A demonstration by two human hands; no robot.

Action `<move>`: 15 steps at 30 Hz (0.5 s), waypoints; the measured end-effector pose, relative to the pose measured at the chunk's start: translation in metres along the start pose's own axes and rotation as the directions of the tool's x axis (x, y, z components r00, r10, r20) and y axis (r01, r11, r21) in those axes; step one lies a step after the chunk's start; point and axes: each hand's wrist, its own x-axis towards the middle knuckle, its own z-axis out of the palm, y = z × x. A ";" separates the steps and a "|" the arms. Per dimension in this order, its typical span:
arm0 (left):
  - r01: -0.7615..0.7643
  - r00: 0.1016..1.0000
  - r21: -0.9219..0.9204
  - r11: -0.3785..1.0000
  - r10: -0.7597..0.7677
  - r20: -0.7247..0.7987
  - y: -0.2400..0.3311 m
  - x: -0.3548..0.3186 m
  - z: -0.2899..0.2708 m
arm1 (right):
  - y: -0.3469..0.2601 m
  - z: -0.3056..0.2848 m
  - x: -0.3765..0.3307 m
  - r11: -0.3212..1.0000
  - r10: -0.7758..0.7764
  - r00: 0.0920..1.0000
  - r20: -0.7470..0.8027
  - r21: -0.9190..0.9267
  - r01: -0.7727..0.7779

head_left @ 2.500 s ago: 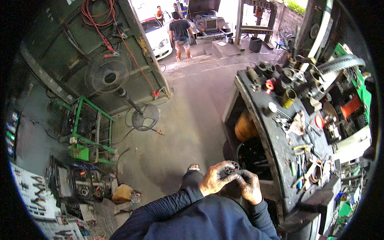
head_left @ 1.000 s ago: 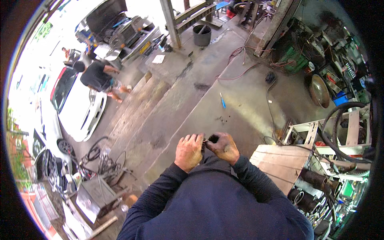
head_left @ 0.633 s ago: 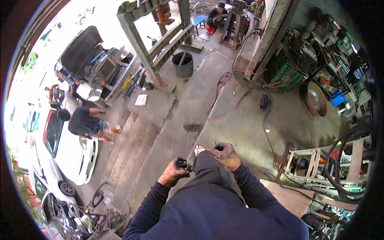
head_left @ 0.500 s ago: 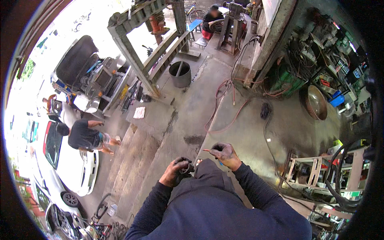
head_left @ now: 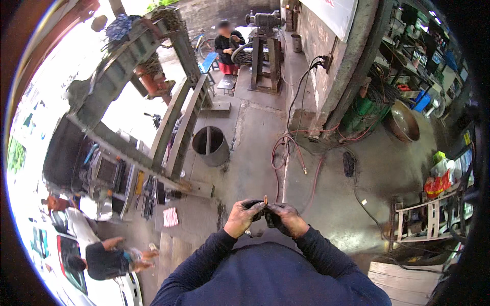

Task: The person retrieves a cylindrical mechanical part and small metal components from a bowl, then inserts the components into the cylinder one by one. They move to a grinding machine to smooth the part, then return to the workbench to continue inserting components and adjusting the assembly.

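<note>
- Left grip (head_left: 240, 218), bare hand: thumb and fingertips pinched nearly together at a small copper-coloured piece, hardly any gap showing.
- Right grip (head_left: 289, 220), bare hand: fingers dark with grime, curled in against the left fingertips; inner side hidden, so I cannot tell how firmly it closes, or on what.
- Copper-coloured piece (head_left: 265, 200), one: slim, roughly upright, tip projecting above the meeting fingertips; lower end covered.
- Handling note, my judgement: a light, steady pinch suits so slight an item; grimy skin could let it slip. Best to brace the hands against each other, keep the piece upright, and lower the covering fingers so its far end can be watched. Working closer over the lap would shorten any fall.
- Floor (head_left: 326, 214), concrete, beyond the hands: a dropped piece could roll out of reach.
- Red hose (head_left: 277, 179), looped on the floor just ahead.
- Bucket (head_left: 217, 155), dark, a bar across its mouth, ahead to the left.
- Pale cloth (head_left: 170, 217), flat on the ground, farther left.
- Basin (head_left: 405, 122), brown, round, tilted, off to the right.
- Seated co-worker (head_left: 225, 49), well apart, at the far end.
</note>
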 end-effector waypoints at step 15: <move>0.197 0.972 0.038 0.980 -0.200 0.125 0.132 0.357 -0.090 | -0.218 -0.096 0.304 0.939 -0.337 0.923 -0.187 -0.133 0.316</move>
